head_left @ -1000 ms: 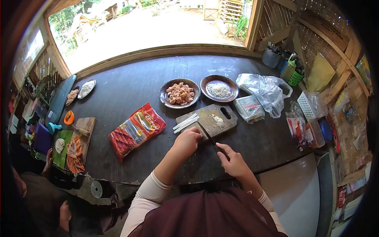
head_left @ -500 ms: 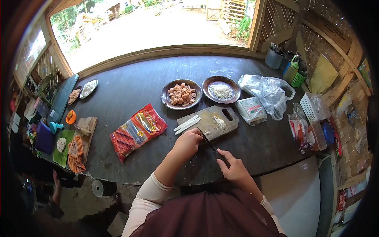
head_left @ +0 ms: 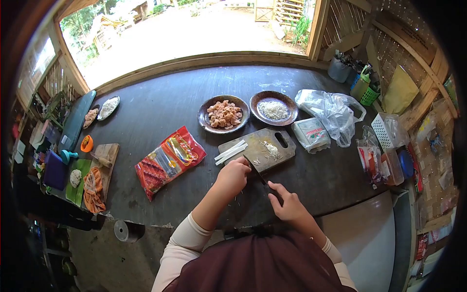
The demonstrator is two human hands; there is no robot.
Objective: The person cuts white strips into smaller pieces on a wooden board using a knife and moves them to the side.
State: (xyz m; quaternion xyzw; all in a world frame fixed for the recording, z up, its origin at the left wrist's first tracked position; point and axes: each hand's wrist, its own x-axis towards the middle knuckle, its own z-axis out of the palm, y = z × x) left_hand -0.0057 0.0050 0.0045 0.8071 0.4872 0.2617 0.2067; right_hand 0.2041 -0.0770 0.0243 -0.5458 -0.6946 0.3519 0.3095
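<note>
My right hand (head_left: 287, 200) is closed round the handle of a knife (head_left: 258, 174), whose dark blade points up and left over the front edge of a cutting board (head_left: 287, 156). Beside the blade, my left hand (head_left: 234, 174) is closed with its fingertips pressed at the board's lower left corner; what it holds is hidden under the fingers. White strips (head_left: 231, 152) lie on the board's left end, just beyond that hand. Finely cut white pieces (head_left: 270, 150) are heaped near the board's middle, with a few scattered closer to the blade.
Behind the board stand a bowl of chopped brown pieces (head_left: 224, 115) and a plate of white shreds (head_left: 273, 111). A red packet (head_left: 170, 161) lies left; a white packet (head_left: 310, 133) and plastic bag (head_left: 331, 114) lie right. An orange cloth (head_left: 93, 189) rests at the table's left edge.
Both hands and the knife stay almost in place. The person's arm and foot seen at the lower left are gone from view. The camera view has shifted slightly.
</note>
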